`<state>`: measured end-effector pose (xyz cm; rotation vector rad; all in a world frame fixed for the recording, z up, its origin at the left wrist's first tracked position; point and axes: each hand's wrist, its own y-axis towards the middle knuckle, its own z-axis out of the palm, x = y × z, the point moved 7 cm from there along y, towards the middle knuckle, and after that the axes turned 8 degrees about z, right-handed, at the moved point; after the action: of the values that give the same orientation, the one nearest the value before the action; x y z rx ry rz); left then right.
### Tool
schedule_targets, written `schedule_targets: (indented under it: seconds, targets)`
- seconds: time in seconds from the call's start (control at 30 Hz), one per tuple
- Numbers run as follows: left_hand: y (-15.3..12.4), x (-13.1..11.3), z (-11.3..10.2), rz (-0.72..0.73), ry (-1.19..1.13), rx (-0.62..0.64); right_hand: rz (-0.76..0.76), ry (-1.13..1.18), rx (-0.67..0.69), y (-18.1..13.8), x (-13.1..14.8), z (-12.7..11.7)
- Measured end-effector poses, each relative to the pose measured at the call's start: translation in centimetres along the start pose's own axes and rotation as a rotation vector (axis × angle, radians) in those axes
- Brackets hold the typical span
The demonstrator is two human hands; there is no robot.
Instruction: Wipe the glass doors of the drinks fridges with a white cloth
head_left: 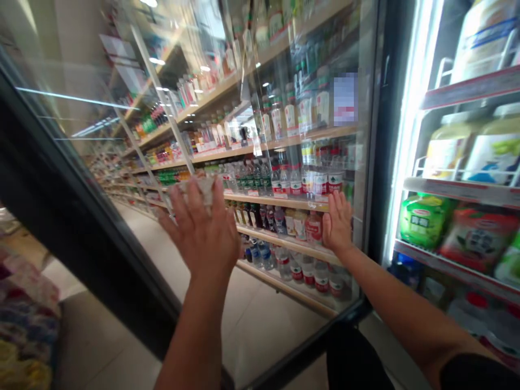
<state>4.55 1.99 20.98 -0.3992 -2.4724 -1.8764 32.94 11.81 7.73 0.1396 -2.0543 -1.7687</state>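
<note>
My left hand (202, 230) is raised against the glass of an open fridge door (284, 65), with a crumpled white cloth (200, 189) held under its fingers and pressed to the pane. My right hand (337, 223) lies flat on the same glass near the door's right edge, fingers stretched out and holding nothing. Through the glass I see store shelves (280, 201) lined with bottles.
The door's dark frame (73, 216) slants across the left. On the right the lit fridge interior (459, 189) holds white jugs above and green and red packs (424, 219) below. A colourful pile (24, 319) lies at the lower left beside the tiled floor.
</note>
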Motion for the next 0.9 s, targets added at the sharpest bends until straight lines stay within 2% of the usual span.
schedule_targets:
  seconds: [0.1, 0.23, 0.33, 0.5, 0.6, 0.73, 0.9]
  targets:
    - [-2.2, 2.0, -1.0, -0.061, 0.047, 0.002, 0.006, 0.006, -0.006, -0.1, 0.0, 0.0]
    - [-4.7, 2.8, -1.0, -0.09, 0.088, 0.041, 0.001, 0.015, -0.017, -0.1, 0.1, 0.1]
    - [-3.4, 3.0, -1.3, -0.105, 0.122, 0.021, 0.001, 0.02, -0.022, -0.1, 0.1, 0.1]
    - [1.3, 2.7, -2.3, -0.131, 0.068, -0.1, 0.006, 0.02, -0.015, 0.0, 0.2, 0.1]
    - [3.3, 1.2, -1.7, -0.096, 0.028, -0.1, 0.001, 0.023, -0.016, 0.0, 0.3, 0.1]
    - [4.4, -2.5, 0.2, 0.013, -0.029, -0.061, -0.004, 0.024, -0.026, 0.0, 0.3, 0.1]
    - [2.7, -8.4, 3.7, 0.25, -0.039, -0.032, 0.008, 0.019, -0.011, 0.0, 0.3, 0.1]
